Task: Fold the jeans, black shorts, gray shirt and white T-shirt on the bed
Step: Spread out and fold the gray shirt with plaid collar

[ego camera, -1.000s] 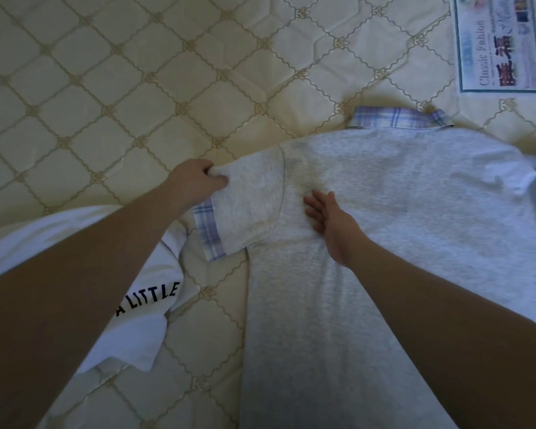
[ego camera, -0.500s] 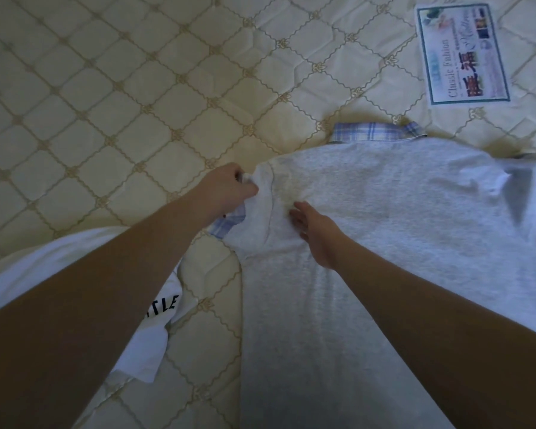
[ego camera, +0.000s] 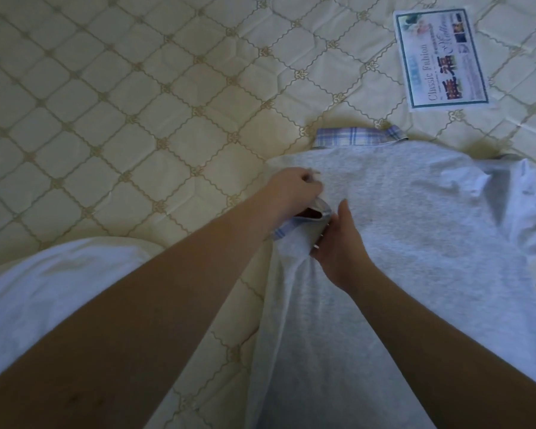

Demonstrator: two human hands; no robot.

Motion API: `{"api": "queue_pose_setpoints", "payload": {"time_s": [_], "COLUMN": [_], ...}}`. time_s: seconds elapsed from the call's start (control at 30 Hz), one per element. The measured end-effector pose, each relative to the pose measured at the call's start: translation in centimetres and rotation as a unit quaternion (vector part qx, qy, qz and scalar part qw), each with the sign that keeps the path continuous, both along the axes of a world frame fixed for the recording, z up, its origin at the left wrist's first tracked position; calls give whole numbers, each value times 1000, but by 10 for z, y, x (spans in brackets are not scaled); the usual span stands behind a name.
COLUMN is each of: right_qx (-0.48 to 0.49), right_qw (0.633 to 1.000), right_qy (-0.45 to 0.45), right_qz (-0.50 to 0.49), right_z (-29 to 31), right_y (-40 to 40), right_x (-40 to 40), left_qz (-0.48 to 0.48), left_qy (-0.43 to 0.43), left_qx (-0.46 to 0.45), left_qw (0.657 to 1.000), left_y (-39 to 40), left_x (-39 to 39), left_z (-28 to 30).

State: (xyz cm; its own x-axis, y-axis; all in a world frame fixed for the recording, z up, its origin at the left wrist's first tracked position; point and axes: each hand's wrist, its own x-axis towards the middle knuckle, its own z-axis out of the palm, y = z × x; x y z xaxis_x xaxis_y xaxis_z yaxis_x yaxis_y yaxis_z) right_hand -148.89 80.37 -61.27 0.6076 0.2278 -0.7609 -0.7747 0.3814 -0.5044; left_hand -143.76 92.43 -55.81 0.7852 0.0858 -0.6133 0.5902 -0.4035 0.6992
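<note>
The gray shirt (ego camera: 415, 230) lies back-up on the quilted mattress (ego camera: 136, 119), its plaid collar (ego camera: 358, 138) at the far edge and its body running down toward the viewer. The left hand (ego camera: 294, 188) is curled around the shirt's left sleeve (ego camera: 304, 229), pinching the fabric near the shoulder and carrying it over onto the back of the shirt; the plaid sleeve cuff (ego camera: 283, 235) shows just below the wrist. The right hand (ego camera: 342, 243) lies on the shirt just beside the folded-in sleeve, fingers straight and pointing away, the edge of the palm pressing the cloth where the fold forms. On the right, the other sleeve (ego camera: 508, 184) is already turned in over the back, with a bit of plaid trim at the frame edge. The white T-shirt (ego camera: 59, 283) lies on the mattress at lower left, partly under the left forearm, apart from the gray shirt with a strip of mattress between them. A printed label (ego camera: 440, 57) lies on the mattress at the upper right, beyond the collar.
</note>
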Motion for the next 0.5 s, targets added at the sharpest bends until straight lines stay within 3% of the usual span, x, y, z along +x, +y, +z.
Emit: {"api": "queue_pose_setpoints", "payload": {"time_s": [0.07, 0.13, 0.23, 0.33, 0.4, 0.5], "right_qx": [5, -5, -75, -168, -239, -361], "right_qw": [999, 998, 995, 986, 971, 931], "right_qy": [11, 29, 48, 13, -14, -43], "right_qz": [-43, -59, -46, -10, -4, 12], "right_z": [-8, -17, -27, -31, -33, -32], "right_y": [-17, -29, -35, -28, -19, -4], "right_x": [1, 2, 1, -2, -3, -1], "left_qz": [-1, 35, 26, -142, -232, -293], "left_qy": [-3, -47, -109, -92, -73, -83], "left_qx": [-89, -108, 55, 218, 273, 293], "left_qw": [996, 992, 992, 961, 931, 906], "left_y": [-11, -3, 28, 59, 69, 69], "left_x": [-1, -1, -1, 4, 12, 30], "left_z": [-3, -11, -30, -57, -70, -80]}}
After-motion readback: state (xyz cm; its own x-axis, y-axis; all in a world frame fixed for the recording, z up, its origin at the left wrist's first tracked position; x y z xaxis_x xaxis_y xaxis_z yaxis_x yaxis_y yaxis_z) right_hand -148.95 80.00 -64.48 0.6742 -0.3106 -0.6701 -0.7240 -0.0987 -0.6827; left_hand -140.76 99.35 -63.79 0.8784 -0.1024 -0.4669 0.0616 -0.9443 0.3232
